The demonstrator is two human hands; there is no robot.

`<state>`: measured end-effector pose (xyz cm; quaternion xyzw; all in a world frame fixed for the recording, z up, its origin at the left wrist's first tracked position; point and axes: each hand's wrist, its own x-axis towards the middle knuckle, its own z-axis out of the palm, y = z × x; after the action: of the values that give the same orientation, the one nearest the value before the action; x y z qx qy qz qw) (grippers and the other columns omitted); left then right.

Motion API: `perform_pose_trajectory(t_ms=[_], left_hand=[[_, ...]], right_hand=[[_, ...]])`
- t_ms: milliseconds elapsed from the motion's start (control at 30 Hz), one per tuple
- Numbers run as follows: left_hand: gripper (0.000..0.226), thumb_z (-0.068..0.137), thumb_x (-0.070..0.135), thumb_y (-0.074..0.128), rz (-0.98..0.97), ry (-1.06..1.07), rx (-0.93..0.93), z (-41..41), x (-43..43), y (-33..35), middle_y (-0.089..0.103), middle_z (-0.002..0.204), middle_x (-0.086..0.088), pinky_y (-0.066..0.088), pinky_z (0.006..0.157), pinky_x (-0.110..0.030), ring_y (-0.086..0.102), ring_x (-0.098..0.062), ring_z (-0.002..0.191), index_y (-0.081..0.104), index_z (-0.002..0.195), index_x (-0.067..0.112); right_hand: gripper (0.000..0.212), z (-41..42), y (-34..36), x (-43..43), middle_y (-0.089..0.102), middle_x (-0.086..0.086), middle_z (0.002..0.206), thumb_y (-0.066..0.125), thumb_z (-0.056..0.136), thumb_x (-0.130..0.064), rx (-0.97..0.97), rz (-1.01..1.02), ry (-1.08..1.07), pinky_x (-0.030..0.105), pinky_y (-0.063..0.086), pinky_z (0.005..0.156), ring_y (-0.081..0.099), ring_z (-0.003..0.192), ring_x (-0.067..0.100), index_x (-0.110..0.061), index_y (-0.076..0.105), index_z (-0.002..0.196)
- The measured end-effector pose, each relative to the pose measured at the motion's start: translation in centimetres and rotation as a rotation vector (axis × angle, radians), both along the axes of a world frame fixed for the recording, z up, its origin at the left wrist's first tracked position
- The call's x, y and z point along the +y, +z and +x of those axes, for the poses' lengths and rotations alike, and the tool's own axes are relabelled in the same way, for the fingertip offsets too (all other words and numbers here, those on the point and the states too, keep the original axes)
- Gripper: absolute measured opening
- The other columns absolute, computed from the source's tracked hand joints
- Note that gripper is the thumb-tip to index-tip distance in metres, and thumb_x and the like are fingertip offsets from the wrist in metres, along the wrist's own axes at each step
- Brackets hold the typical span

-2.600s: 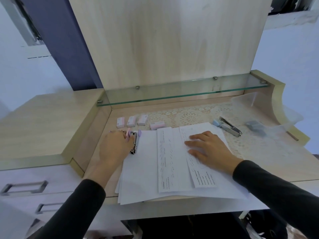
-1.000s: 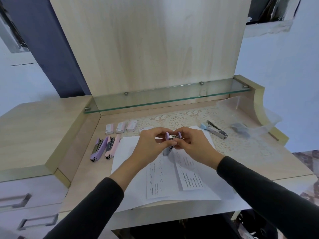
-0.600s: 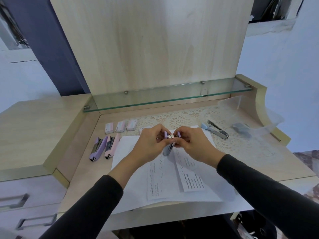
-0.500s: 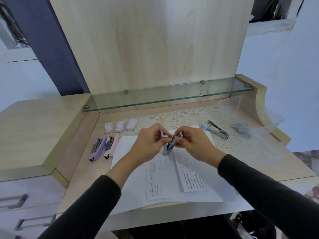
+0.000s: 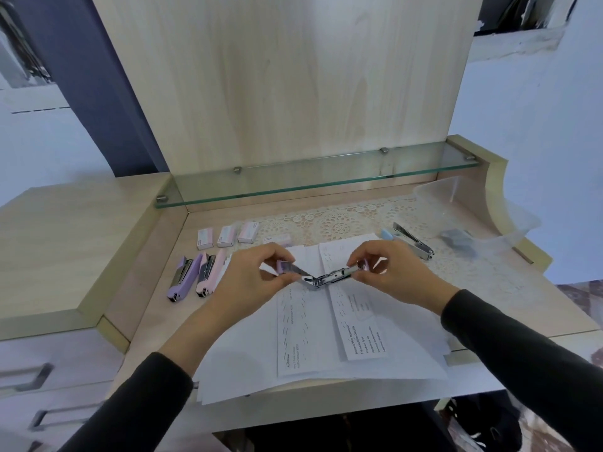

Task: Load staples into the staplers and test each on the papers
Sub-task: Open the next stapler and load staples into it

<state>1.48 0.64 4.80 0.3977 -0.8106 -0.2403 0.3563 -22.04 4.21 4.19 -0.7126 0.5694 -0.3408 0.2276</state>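
Both hands hold one small lilac stapler [image 5: 321, 278] above the papers [image 5: 323, 324]. It is swung wide open at its hinge, in a shallow V. My left hand [image 5: 248, 278] pinches the lilac end on the left. My right hand [image 5: 388, 272] pinches the other end on the right. A purple stapler [image 5: 180, 278] and a pink stapler [image 5: 208, 274] lie side by side left of the papers. A blue stapler [image 5: 409, 240] lies open at the back right. Small staple boxes [image 5: 227, 237] stand in a row behind the papers.
A glass shelf [image 5: 313, 181] runs along the back above the lace mat [image 5: 342, 223]. A clear plastic container [image 5: 466, 220] with a grey object inside sits at the far right. Drawers with metal handles [image 5: 26, 376] are at the lower left.
My left hand left the staplers at the left and joined the right hand over the papers. Together they have pulled the lilac stapler from nearly shut to wide open.
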Motion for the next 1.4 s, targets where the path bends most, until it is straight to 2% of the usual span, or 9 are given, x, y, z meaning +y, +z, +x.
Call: perform_pose_trajectory(t_ms=[167, 433, 567, 700, 800, 967, 1167, 1300, 1400], left_hand=[[0.023, 0.074, 0.003, 0.073, 0.007, 0.052, -0.171, 2.8, 0.5, -2.3, 0.062, 0.081, 0.010, 0.048, 0.068, -0.008, 0.055, -0.004, 0.084, 0.061, 0.083, 0.021], [0.026, 0.081, 0.021, 0.068, -0.153, 0.052, -0.358, 1.8, 0.0, -3.0, 0.054, 0.097, 0.015, 0.032, 0.078, -0.007, 0.047, -0.003, 0.093, 0.061, 0.106, 0.021], [0.037, 0.086, 0.018, 0.061, -0.255, -0.163, -0.472, -1.1, 0.0, -2.7, 0.062, 0.106, 0.003, 0.043, 0.079, -0.024, 0.052, -0.013, 0.094, 0.056, 0.123, 0.026], [0.061, 0.084, 0.009, 0.060, -0.424, -0.275, -0.688, -3.1, -0.9, -2.7, 0.057, 0.088, -0.005, 0.037, 0.053, -0.027, 0.048, -0.018, 0.069, 0.037, 0.132, 0.040], [0.074, 0.092, 0.006, 0.046, -0.444, -0.269, -0.812, -3.6, -1.3, -2.3, 0.045, 0.096, -0.004, 0.029, 0.060, -0.027, 0.034, -0.014, 0.077, 0.010, 0.137, 0.053], [0.073, 0.096, 0.008, 0.037, -0.370, -0.275, -0.839, -4.1, -1.5, -2.1, 0.043, 0.102, -0.002, 0.035, 0.066, -0.027, 0.032, -0.013, 0.082, -0.007, 0.129, 0.057], [0.059, 0.095, 0.008, 0.039, -0.368, -0.296, -0.822, -3.8, -2.2, -2.4, 0.051, 0.104, -0.005, 0.040, 0.071, -0.031, 0.042, -0.018, 0.086, 0.023, 0.139, 0.044], [0.047, 0.082, 0.005, 0.061, -0.419, -0.357, -0.653, -2.9, -2.6, -2.4, 0.064, 0.086, -0.008, 0.047, 0.059, -0.033, 0.059, -0.026, 0.073, 0.055, 0.124, 0.025], [0.039, 0.080, 0.017, 0.060, -0.446, -0.316, -0.519, -1.8, -2.4, -3.0, 0.068, 0.092, -0.003, 0.055, 0.058, -0.029, 0.063, -0.020, 0.071, 0.058, 0.118, 0.026]], right_hand=[[0.020, -0.4, -2.6, 0.5, 0.060, -0.015, 0.069, 0.063, 0.072, 0.001, -0.004, -0.044, -0.123, 0.012, 0.043, 0.057, 0.052, 0.060, 0.002, -0.018, 0.068, 0.077], [0.017, -0.2, -4.2, 0.1, 0.067, 0.002, 0.078, 0.072, 0.070, -0.004, -0.022, -0.144, -0.178, 0.012, 0.043, 0.064, 0.060, 0.071, 0.017, -0.018, 0.071, 0.079], [0.016, -0.3, -4.4, 0.4, 0.069, 0.004, 0.077, 0.074, 0.068, -0.003, -0.007, -0.218, -0.148, 0.024, 0.048, 0.068, 0.063, 0.069, 0.020, -0.013, 0.073, 0.079], [0.015, -0.4, -4.4, 0.2, 0.069, 0.007, 0.073, 0.076, 0.065, -0.002, 0.027, -0.266, -0.118, 0.025, 0.048, 0.067, 0.062, 0.062, 0.019, -0.010, 0.073, 0.077], [0.012, -0.5, -4.3, 0.2, 0.069, 0.007, 0.073, 0.075, 0.067, -0.004, 0.024, -0.264, -0.100, 0.017, 0.047, 0.068, 0.061, 0.063, 0.015, -0.010, 0.073, 0.077], [0.010, -0.4, -4.2, 0.2, 0.070, 0.006, 0.075, 0.075, 0.068, -0.006, 0.016, -0.246, -0.113, 0.007, 0.044, 0.068, 0.059, 0.065, 0.011, -0.009, 0.074, 0.078], [0.009, -0.3, -4.5, 0.3, 0.066, 0.002, 0.073, 0.075, 0.070, -0.009, 0.004, -0.231, -0.131, 0.005, 0.042, 0.065, 0.050, 0.062, -0.003, -0.009, 0.073, 0.078], [0.009, -0.1, -4.5, 0.3, 0.059, -0.005, 0.071, 0.074, 0.070, -0.007, -0.001, -0.220, -0.149, 0.005, 0.041, 0.065, 0.047, 0.064, -0.008, -0.008, 0.073, 0.079], [0.009, -0.1, -4.4, 0.3, 0.061, -0.002, 0.072, 0.074, 0.070, -0.006, -0.010, -0.215, -0.154, 0.004, 0.040, 0.065, 0.048, 0.065, -0.007, -0.008, 0.072, 0.079]])
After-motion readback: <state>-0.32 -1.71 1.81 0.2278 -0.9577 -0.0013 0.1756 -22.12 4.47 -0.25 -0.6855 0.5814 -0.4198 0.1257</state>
